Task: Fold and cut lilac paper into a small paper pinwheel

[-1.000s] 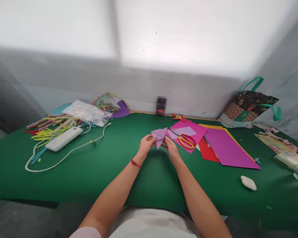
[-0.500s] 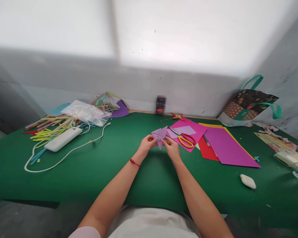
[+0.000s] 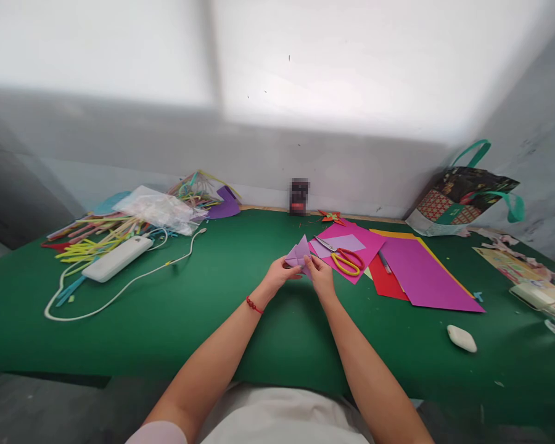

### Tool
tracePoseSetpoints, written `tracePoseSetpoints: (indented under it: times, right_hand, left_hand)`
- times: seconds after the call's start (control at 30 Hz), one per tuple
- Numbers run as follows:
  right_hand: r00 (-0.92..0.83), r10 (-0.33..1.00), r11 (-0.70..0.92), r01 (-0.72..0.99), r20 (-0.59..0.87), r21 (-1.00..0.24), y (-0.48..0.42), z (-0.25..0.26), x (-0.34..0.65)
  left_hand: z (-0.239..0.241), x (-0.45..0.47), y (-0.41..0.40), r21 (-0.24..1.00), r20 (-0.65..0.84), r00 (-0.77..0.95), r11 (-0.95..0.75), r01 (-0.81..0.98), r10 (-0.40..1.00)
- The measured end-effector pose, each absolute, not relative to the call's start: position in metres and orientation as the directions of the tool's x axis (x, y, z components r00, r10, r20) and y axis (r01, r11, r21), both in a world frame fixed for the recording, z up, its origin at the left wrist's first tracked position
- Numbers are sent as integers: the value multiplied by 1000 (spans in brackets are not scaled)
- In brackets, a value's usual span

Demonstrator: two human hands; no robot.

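Observation:
A piece of folded light purple paper (image 3: 299, 251) with pointed corners is held up over the green table (image 3: 176, 333). My left hand (image 3: 280, 273) pinches its left side, thumb in front. My right hand (image 3: 320, 275) grips its lower right part, fingers closed on it. The paper's lower tip is partly covered by my fingers. Just right of my hands, scissors (image 3: 346, 261) with red and yellow handles lie on a lilac sheet (image 3: 351, 242) and a magenta sheet (image 3: 355, 275).
On the left lie a white power bank (image 3: 116, 259) with its cable, paper strips (image 3: 86, 250) and a plastic bag (image 3: 160, 209). Right are a purple sheet (image 3: 437, 277), a red sheet (image 3: 383, 285), a white case (image 3: 461, 338) and a patterned bag (image 3: 453, 200). A paper star (image 3: 332, 217) lies near the wall.
The folded paper has turned in my hands; its downward point is now mostly covered by my fingers. My left hand has shifted slightly right and down. The things on the table stay put.

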State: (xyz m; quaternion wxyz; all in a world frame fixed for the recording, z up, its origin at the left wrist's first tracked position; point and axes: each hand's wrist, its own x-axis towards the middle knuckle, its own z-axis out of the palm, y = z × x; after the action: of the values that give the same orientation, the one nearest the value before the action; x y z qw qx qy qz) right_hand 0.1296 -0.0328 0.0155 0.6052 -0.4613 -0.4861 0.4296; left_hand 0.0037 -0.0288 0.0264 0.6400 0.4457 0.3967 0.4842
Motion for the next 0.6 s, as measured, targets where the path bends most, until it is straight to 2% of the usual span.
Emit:
tracePoseSetpoints:
  times: [0.17,0.33,0.6]
  right_hand:
    - [120,963,240,29,242,-970,-36,18,131]
    - [153,949,250,164,275,-954,-40,21,132]
    - [128,955,249,143,267,-958,-38,18,132]
  left_hand:
    - [26,9,-32,952,-87,243,152,-265,966]
    - [26,13,-33,962,-78,213,129,-241,974]
    - [20,12,-30,969,-51,207,99,-227,977]
